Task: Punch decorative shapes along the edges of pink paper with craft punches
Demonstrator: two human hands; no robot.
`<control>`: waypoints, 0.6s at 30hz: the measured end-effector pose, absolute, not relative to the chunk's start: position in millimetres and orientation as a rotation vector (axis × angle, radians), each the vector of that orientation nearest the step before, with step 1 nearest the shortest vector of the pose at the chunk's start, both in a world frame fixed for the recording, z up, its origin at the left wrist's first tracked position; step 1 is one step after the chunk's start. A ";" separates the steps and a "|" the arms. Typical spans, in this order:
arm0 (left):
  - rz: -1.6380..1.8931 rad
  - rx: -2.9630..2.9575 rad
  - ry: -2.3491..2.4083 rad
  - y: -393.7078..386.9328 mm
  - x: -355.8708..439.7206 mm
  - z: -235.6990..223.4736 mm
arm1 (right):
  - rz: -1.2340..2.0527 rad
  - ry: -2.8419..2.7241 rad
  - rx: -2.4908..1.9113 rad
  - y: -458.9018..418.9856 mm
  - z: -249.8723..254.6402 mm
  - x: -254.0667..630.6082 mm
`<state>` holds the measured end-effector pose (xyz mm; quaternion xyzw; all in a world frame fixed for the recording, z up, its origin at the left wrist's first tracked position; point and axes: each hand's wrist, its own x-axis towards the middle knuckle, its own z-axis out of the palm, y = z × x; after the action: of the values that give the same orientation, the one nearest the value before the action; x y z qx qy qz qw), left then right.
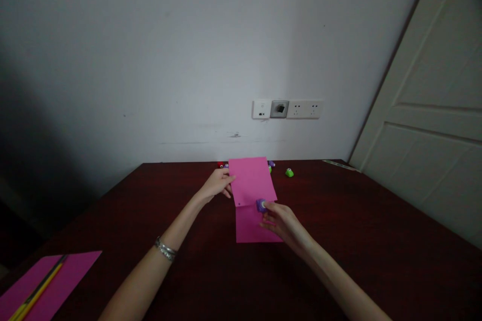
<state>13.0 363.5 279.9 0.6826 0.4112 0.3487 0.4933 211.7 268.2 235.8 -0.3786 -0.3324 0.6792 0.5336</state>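
1. Head view: left hand pinches the upper pink sheet by its left edge, over the bench.
2. Right hand grips a small purple object at that sheet's lower edge.
3. Small green figure sits beyond, near the wall.

Looks dim and cool overall. Brightens on the wall at upper centre, sinks into heavy shadow at far left. Darkens low on the pink paper near centre. Stretches wide toward the corners. Loses detail in the dark tabletop, lower centre.
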 end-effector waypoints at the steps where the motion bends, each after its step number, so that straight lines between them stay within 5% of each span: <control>1: 0.882 1.651 0.982 364.3 16.0 284.5 | 1.622 -0.802 -0.894 265.8 234.8 211.2; 18: 0.985 1.507 0.907 355.9 29.8 287.1 | 1.715 -0.821 -0.820 255.2 225.3 205.8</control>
<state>29.8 355.9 287.1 0.6324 0.3807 0.4131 0.5335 205.8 255.2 225.3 -0.3405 -0.3409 0.7123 0.5104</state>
